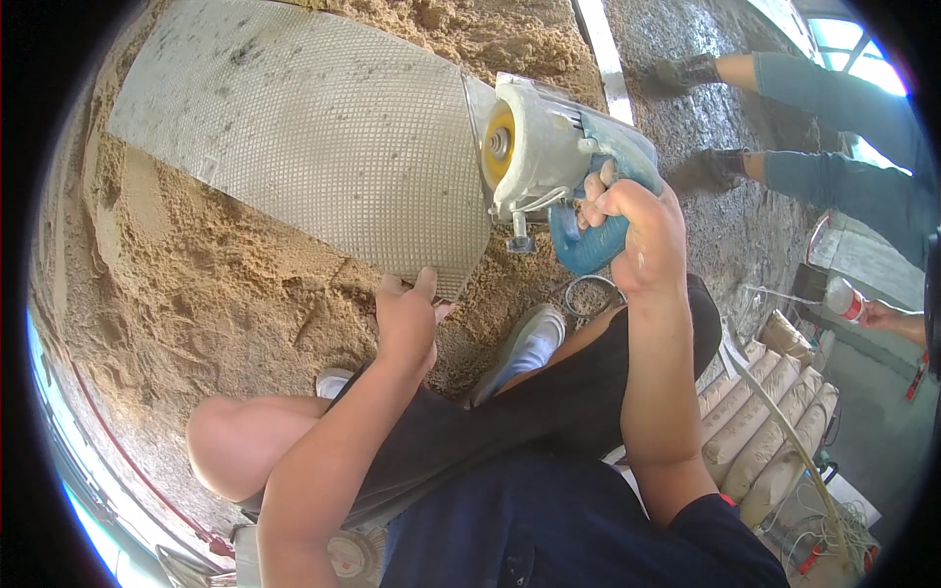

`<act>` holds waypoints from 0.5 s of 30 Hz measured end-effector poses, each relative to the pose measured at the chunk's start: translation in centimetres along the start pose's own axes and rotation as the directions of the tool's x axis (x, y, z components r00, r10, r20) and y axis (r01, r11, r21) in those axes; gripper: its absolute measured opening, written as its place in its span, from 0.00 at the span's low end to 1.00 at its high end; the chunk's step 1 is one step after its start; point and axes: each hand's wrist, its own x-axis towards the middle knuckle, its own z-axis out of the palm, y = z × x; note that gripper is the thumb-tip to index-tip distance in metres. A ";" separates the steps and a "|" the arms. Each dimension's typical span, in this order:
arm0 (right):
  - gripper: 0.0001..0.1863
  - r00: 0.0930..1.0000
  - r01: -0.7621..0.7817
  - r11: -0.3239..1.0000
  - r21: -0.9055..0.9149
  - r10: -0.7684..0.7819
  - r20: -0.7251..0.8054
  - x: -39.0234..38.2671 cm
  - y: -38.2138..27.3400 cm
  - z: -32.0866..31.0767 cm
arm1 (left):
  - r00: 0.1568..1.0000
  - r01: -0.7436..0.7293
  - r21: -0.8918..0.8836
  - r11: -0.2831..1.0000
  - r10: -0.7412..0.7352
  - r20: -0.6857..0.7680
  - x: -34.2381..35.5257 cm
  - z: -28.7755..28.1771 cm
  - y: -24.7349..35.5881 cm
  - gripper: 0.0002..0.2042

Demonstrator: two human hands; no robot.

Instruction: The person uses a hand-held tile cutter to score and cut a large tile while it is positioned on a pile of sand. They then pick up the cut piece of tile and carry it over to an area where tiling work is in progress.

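The grid-backed tile (323, 127) lies on the sand (225, 255), ahead of the left hand (407, 318), whose fingers pinch its near corner. At the tile's right end is a power saw (544, 157), its blue handle clasped by the right hand (642, 230). Farther right, another person's legs (833, 181) stand on the wet ground (676, 127).
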 end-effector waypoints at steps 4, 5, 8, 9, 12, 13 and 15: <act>0.05 0.997 -0.025 0.999 0.046 0.029 -0.077 0.0 -0.1 -0.3 | 1.000 0.010 -0.016 1.000 -0.010 -0.013 -0.2 0.2 0.2 0.17; 0.06 0.997 -0.017 0.999 0.042 0.020 -0.072 -0.1 0.0 -0.5 | 1.000 0.007 -0.013 1.000 -0.007 -0.013 -0.3 0.2 0.3 0.17; 0.08 0.998 -0.013 1.000 0.029 0.015 -0.065 -0.5 -0.4 -0.5 | 1.000 0.004 -0.008 1.000 -0.004 -0.012 -0.1 0.0 0.2 0.17; 0.09 0.998 -0.017 1.000 0.020 0.019 -0.062 -0.6 -0.6 -0.5 | 1.000 0.004 -0.006 1.000 -0.004 -0.011 0.0 -0.1 0.0 0.17; 0.08 0.999 -0.004 1.000 0.014 0.005 -0.048 -0.6 -0.6 -0.4 | 0.999 -0.044 -0.063 0.997 0.042 -0.033 0.3 -0.1 -0.6 0.11; 0.08 0.999 -0.004 1.000 0.014 0.004 -0.050 -0.4 -0.5 -0.5 | 0.999 -0.043 -0.062 0.997 0.041 -0.031 0.3 -0.1 -0.5 0.11; 0.10 1.000 0.008 0.998 0.068 -0.006 -0.030 0.1 -0.2 -0.4 | 0.999 -0.010 -0.021 1.000 0.009 -0.051 0.2 0.1 -0.3 0.12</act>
